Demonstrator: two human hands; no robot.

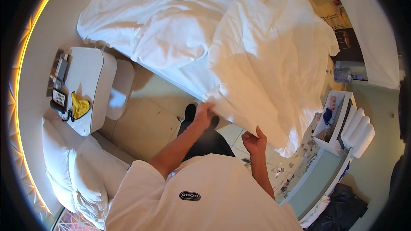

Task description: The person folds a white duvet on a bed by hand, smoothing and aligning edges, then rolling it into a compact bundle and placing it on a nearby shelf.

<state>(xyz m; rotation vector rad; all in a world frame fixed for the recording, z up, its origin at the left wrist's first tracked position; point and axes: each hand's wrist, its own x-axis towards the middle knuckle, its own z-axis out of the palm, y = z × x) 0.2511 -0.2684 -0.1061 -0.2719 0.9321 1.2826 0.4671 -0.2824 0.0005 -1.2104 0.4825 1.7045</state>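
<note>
A white duvet (pixel 247 54) lies bunched and creased over the bed, its near part spread out toward me. My left hand (pixel 203 115) grips its edge at the near side of the mattress (pixel 192 85). Farther right along the same edge, my right hand (pixel 255 140) pinches the fabric between thumb and fingers. Between the hands the edge runs fairly straight. Past my right hand a corner of the duvet hangs down above the floor.
To the left stands a white nightstand (pixel 91 67) with a telephone (pixel 58 100) and a yellow cloth (pixel 80 105). White pillows (pixel 77 173) are piled at lower left. On the right are an open white cabinet (pixel 334 118), scattered litter (pixel 289 179) on the tiles and a black plastic bag (pixel 342 208).
</note>
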